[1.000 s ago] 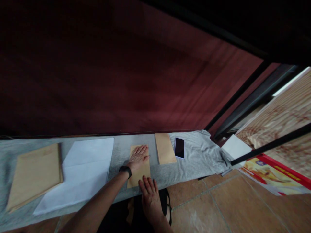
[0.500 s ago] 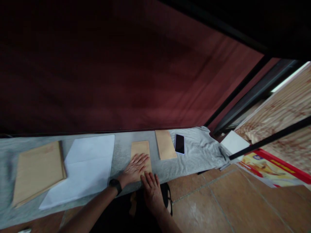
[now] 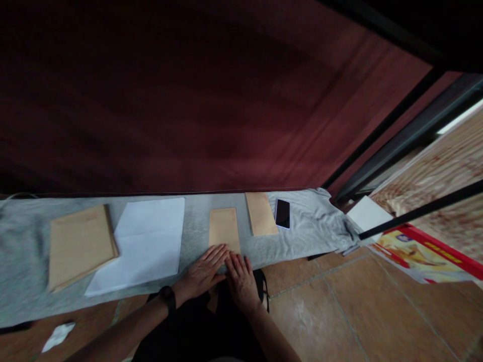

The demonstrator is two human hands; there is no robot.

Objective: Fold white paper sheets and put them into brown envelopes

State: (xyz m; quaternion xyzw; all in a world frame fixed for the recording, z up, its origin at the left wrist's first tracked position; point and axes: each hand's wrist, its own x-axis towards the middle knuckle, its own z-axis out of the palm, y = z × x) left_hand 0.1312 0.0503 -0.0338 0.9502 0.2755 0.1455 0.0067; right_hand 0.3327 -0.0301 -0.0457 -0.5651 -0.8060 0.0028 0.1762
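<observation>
A tan paper envelope [image 3: 223, 227] lies flat on the grey cloth in front of me. My left hand [image 3: 204, 271] rests on its near end with the fingers stretched out; a dark watch is on that wrist. Beside it, my right hand [image 3: 242, 284] lays its extended fingertips on the same near edge. The fingertips of both hands almost meet. To the right is a second tan envelope [image 3: 261, 214], apart from my hands. White paper sheets [image 3: 151, 241] lie to the left, partly under a stack of larger tan envelopes [image 3: 81, 246].
A phone [image 3: 283, 213] lies right of the second envelope. The long surface is covered by a grey cloth [image 3: 309, 221], with a dark red panel [image 3: 188, 125] behind. A colourful box [image 3: 422, 254] and black metal bars stand at the right. A crumpled white tissue [image 3: 58, 336] is on the tiled floor.
My left hand has slid down the envelope to its near edge, uncovering the middle. My right hand stays near the same edge. The view has shifted slightly, showing more floor at the lower left.
</observation>
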